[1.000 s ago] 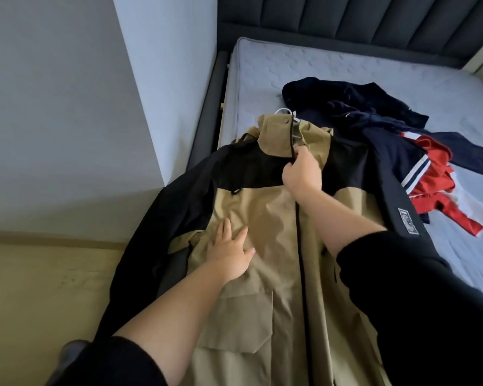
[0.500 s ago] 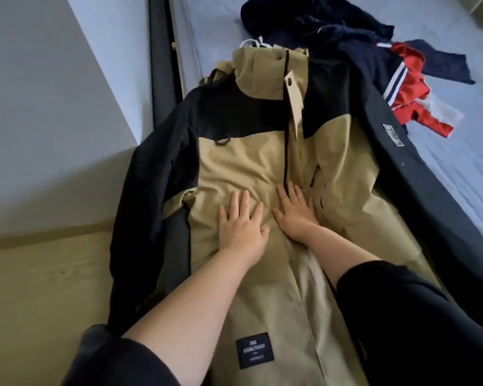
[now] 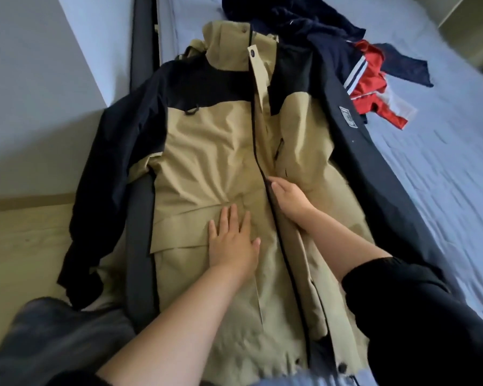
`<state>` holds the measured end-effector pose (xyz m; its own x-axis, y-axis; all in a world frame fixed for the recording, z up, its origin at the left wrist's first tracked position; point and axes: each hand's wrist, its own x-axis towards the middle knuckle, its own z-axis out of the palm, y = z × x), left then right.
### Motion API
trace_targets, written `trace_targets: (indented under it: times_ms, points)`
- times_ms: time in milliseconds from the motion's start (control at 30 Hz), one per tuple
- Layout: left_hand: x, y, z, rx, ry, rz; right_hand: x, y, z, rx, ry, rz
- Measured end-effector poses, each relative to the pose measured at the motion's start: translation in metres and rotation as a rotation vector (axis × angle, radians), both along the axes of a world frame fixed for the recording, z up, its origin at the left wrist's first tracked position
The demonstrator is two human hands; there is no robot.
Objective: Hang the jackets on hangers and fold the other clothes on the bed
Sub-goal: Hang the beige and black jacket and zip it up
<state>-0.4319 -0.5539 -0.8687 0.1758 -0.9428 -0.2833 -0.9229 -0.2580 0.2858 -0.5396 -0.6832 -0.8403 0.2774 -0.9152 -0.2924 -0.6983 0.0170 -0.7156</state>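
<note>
A tan and black jacket (image 3: 223, 151) lies face up along the left edge of the bed (image 3: 444, 168), zipped, its left sleeve hanging over the bed side. My left hand (image 3: 232, 240) lies flat with straight fingers on the tan front, left of the zipper. My right hand (image 3: 287, 196) rests on the fabric just right of the zipper, fingers mostly straight. Whether a hanger is inside the jacket cannot be seen. A dark navy garment (image 3: 354, 140) lies under the jacket's right side.
A heap of navy clothes (image 3: 296, 20) and a red, white and navy garment (image 3: 374, 87) lie further up the mattress. A grey wall (image 3: 39, 93) and wooden floor (image 3: 20, 240) are to the left. A dark bed frame (image 3: 141, 45) runs along the mattress edge.
My right hand left the collar and came down to the jacket's middle. Both hands have since slid down the front toward the hem, staying either side of the zipper.
</note>
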Motion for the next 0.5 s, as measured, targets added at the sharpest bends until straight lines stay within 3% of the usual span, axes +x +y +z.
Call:
trace_targets:
  times_ms: [200, 433, 500]
  points:
    - [-0.026, 0.023, 0.01, 0.042, 0.015, -0.168, -0.062, 0.063, 0.01, -0.188, 0.222, -0.059]
    - [-0.031, 0.036, 0.02, 0.132, 0.076, -0.309, -0.089, 0.109, 0.009, 0.062, 0.428, 0.119]
    - [-0.033, 0.043, 0.018, 0.128, 0.04, -0.383, -0.09, 0.118, 0.005, 0.015, 0.54, 0.193]
